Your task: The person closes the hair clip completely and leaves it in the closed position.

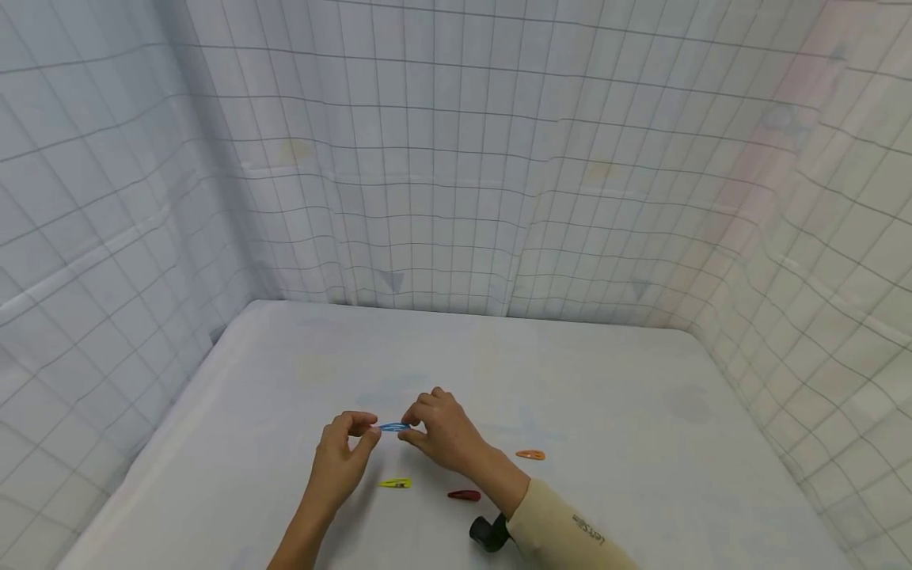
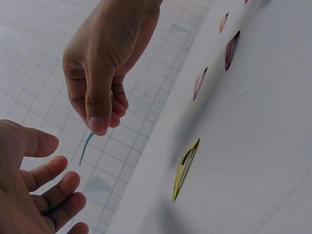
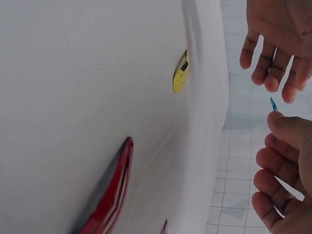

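Note:
A blue snap hair clip [image 1: 394,427] is held up above the white table, pinched at one end between the thumb and fingers of my right hand [image 1: 445,431]. My left hand [image 1: 338,459] is at the clip's other end in the head view. Seen from the left wrist, a gap shows between its loosely bent fingers [image 2: 53,173] and the blue clip's free tip. Most of the clip is covered by the right fingertips in both wrist views. Below the hands lie a yellow hair clip [image 1: 395,483] and a dark red one [image 1: 465,495].
An orange hair clip [image 1: 530,455] lies right of my right wrist. In the left wrist view, a pinkish clip [image 2: 200,84] lies between the yellow and dark red ones. A black rounded object [image 1: 488,533] shows by the right sleeve. White gridded curtains [image 1: 456,158] surround the table.

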Motion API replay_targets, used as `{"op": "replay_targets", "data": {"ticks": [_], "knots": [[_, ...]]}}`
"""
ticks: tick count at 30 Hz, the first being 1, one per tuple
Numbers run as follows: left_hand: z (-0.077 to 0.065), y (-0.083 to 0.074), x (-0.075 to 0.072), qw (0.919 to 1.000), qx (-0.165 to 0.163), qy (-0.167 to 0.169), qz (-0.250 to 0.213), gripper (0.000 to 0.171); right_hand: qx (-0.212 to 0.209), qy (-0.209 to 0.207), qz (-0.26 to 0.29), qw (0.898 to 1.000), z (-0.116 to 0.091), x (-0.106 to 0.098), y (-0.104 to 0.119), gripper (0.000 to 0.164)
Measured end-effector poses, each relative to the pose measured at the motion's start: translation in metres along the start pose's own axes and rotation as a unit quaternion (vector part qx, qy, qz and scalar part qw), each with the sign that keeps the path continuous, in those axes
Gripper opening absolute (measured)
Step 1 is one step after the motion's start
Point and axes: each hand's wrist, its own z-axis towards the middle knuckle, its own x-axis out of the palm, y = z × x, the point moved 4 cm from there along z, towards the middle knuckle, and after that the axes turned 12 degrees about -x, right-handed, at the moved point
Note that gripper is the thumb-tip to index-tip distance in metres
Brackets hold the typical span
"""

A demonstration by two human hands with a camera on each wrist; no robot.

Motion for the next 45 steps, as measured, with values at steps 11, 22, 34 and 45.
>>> {"op": "replay_targets", "data": {"ticks": [11, 22, 34, 45], "knots": [[-0.004, -0.005, -0.001, 0.9999, 0.008, -0.008, -0.004, 0.020, 0.078, 0.082, -0.005, 0.994, 0.001, 0.020, -0.014, 0.015], [-0.005, -0.006, -0.002, 0.9998, 0.016, -0.012, 0.000, 0.019, 0.090, 0.118, -0.044, 0.988, 0.000, 0.037, -0.022, 0.010], [-0.005, -0.005, -0.002, 0.9998, 0.013, -0.013, 0.003, 0.019, 0.080, 0.128, -0.048, 0.987, -0.004, 0.042, -0.019, 0.015], [-0.005, -0.005, -0.002, 0.9996, 0.018, -0.020, 0.010, 0.019, 0.080, 0.132, -0.058, 0.986, -0.005, 0.043, -0.017, 0.018]]}}
